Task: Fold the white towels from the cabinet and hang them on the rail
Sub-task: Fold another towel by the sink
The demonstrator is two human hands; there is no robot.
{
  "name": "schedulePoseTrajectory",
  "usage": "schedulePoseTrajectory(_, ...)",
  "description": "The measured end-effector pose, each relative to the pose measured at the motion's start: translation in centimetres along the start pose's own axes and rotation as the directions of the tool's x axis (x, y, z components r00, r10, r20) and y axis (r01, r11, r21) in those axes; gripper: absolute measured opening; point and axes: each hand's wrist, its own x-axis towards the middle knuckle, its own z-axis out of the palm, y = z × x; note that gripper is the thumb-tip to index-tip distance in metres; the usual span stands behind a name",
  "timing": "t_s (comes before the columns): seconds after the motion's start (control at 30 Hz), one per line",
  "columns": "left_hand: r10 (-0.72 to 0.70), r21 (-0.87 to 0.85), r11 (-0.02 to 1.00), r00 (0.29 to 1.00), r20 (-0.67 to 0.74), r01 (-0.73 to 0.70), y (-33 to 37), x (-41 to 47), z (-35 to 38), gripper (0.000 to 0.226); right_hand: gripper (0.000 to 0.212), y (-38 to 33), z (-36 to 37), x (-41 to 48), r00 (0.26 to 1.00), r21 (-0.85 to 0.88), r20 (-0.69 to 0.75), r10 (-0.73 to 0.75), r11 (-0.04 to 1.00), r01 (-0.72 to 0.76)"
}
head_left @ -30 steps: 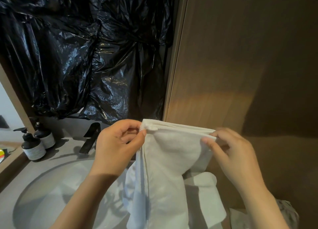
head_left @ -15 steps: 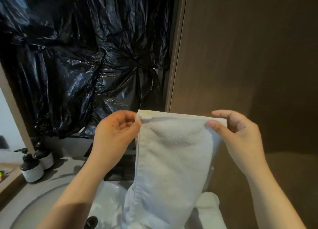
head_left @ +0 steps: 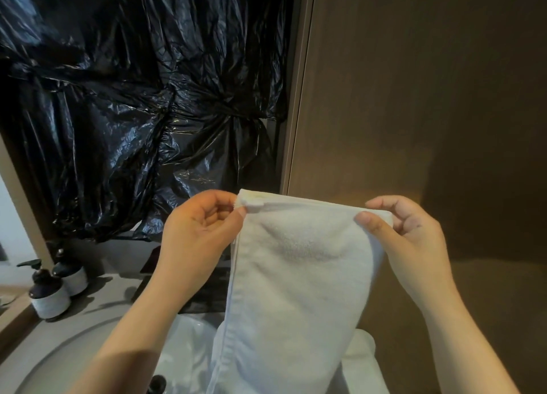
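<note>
- White towel (head_left: 296, 290): folded lengthwise, held up in front of wood panel (head_left: 414, 97), hangs down over sink (head_left: 59, 361).
- L hand (head_left: 201, 233): pinching top-left corner.
- R hand (head_left: 405, 239): pinching top-right corner.
- Black plastic sheet (head_left: 133, 97): behind, upper left.
- 2 pump bottles (head_left: 48, 293): on worktop (head_left: 97, 304), far left.

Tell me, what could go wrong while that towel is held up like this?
The white towel hangs from pinches at its two top corners only, by the left hand and right hand; if either grip slips, the fold may fall open. Its lower end dangles over the sink basin, so it might get wet there. No rail is in view.
</note>
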Motion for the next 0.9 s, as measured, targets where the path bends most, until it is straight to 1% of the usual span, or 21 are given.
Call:
schedulePoseTrajectory(0.1,0.002,-0.008,1.0,1.0,0.007,-0.002,0.2,-0.2,0.3,0.009,0.03,0.0,-0.3,-0.1,1.0,-0.021,0.008,0.004,1.0,-0.004)
schedulePoseTrajectory(0.17,0.006,-0.041,0.999,1.0,0.022,-0.005,0.6,-0.6,0.5,0.013,0.031,0.2,-0.6,-0.1,0.999,-0.041,0.039,0.002,0.999,0.0)
schedulePoseTrajectory(0.2,0.011,-0.048,0.999,1.0,0.03,-0.009,0.7,-0.7,0.7,0.01,0.03,0.3,-0.8,-0.2,0.998,-0.05,0.06,0.002,0.999,0.001)
schedulePoseTrajectory(0.33,0.022,-0.069,0.997,0.998,0.057,-0.018,1.2,-1.1,1.5,0.006,0.02,0.8,-1.6,-0.4,0.989,-0.096,0.151,0.004,0.995,0.011)
schedulePoseTrajectory(0.47,0.015,-0.072,0.997,0.999,0.052,-0.011,1.9,-1.2,2.0,0.008,0.003,1.2,-2.1,-0.7,0.978,-0.125,0.206,-0.014,0.991,0.041)
schedulePoseTrajectory(0.5,0.015,-0.069,0.998,0.999,0.049,-0.011,1.9,-1.1,2.0,0.008,0.005,1.2,-2.1,-0.9,0.976,-0.136,0.219,-0.013,0.99,0.044)
schedulePoseTrajectory(0.57,0.018,-0.057,0.998,0.999,0.051,-0.015,2.0,-1.1,2.0,0.008,0.015,1.2,-2.0,-1.1,0.974,-0.177,0.224,-0.015,0.983,0.056)
schedulePoseTrajectory(0.67,0.024,-0.049,0.999,0.998,0.066,-0.021,2.1,-1.3,2.4,0.009,0.02,0.7,-1.3,-1.3,0.971,-0.23,0.237,-0.041,0.968,0.097)
schedulePoseTrajectory(0.77,0.054,-0.031,0.998,0.993,0.1,-0.052,2.5,-1.7,3.2,0.013,0.033,-0.3,0.1,-1.8,0.957,-0.186,0.274,-0.094,0.971,0.148)
schedulePoseTrajectory(0.8,0.069,-0.02,0.998,0.992,0.109,-0.067,2.7,-1.8,3.3,0.014,0.034,-0.7,0.8,-1.9,0.951,-0.156,0.283,-0.123,0.973,0.172)
schedulePoseTrajectory(0.9,0.102,0.005,0.995,0.987,0.128,-0.103,3.2,-2.2,3.6,0.016,0.027,-1.6,2.3,-2.0,0.931,-0.105,0.304,-0.2,0.965,0.242)
